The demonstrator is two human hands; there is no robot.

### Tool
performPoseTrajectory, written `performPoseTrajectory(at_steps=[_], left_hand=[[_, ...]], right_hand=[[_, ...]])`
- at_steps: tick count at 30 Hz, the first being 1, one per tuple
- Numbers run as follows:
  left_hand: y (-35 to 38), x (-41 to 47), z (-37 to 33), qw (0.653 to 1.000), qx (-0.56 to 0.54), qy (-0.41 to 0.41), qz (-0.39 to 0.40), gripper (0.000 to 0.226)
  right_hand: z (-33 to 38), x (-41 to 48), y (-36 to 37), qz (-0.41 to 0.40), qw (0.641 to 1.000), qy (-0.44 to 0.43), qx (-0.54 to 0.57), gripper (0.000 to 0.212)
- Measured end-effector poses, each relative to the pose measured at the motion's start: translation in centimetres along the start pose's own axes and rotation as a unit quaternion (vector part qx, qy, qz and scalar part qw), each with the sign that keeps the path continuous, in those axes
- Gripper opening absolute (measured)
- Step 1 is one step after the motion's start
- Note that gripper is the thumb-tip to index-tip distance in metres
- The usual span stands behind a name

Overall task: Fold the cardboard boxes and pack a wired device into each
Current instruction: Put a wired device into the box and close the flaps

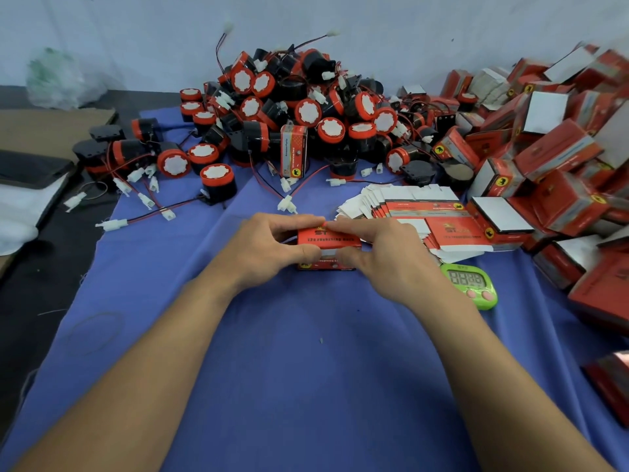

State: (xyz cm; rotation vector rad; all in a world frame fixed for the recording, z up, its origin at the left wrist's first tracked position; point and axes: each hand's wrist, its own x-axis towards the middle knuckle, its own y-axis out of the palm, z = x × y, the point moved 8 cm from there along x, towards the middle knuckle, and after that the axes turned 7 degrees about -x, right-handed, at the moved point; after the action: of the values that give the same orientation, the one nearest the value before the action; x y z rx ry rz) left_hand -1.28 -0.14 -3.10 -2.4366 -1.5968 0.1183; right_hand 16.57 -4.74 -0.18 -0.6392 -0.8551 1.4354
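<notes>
Head view. Blue cloth (306, 352) spread over the desk. Both forearms reach in from 6 o'clock and meet at centre.

Left hand (269, 247): grip closed on the left end of a red cardboard box (328, 238), fingers curled over its far edge, thumb on the near side.

Right hand (384, 257): grip pinching the same box from the right, forefinger laid along the far edge, thumb at the near edge. The two forefingers almost meet on top.

The box sits low on the cloth between the hands, printed red face up, with a white strip and a second red strip towards 6 o'clock. Cannot tell whether it is flat or partly opened.

12 o'clock of the hands: large pile of wired devices (306, 107), black bodies with red caps and white centres, red-black leads ending in white plugs trailing onto the cloth. One made-up box (294, 151) stands upright against the front of the pile.

2 o'clock, just beside the right hand: fanned stack of flat boxes (418, 212), white flaps showing.

3 o'clock: heap of folded boxes (551, 158) running off the frame edge.

4 o'clock, near the right wrist: green timer (471, 284), grey display, two pink buttons.

10 o'clock, far off: a brown cardboard sheet (51, 127) and a pale plastic bag (61, 80) against the wall.
</notes>
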Motion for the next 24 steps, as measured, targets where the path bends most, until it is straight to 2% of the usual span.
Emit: performPoseTrajectory(at_steps=[5,10,18,24], left_hand=[[-0.3,-0.1,0.0,1.000,0.015,0.012,-0.017,0.035],[-0.1,-0.2,-0.1,0.998,0.054,0.020,0.003,0.053],[-0.1,-0.2,-0.6,0.993,0.095,0.050,-0.041,0.034],[0.5,-0.7,-1.7,0.983,0.144,0.097,-0.056,0.035]], right_hand=[[-0.3,-0.2,0.1,0.020,1.000,-0.008,0.012,0.041],[-0.6,-0.1,0.2,0.018,0.999,-0.032,0.017,0.037],[-1.4,-0.1,0.0,-0.021,0.995,-0.054,0.077,0.028],[-1.5,-0.2,0.0,-0.049,0.993,-0.063,0.090,0.024]])
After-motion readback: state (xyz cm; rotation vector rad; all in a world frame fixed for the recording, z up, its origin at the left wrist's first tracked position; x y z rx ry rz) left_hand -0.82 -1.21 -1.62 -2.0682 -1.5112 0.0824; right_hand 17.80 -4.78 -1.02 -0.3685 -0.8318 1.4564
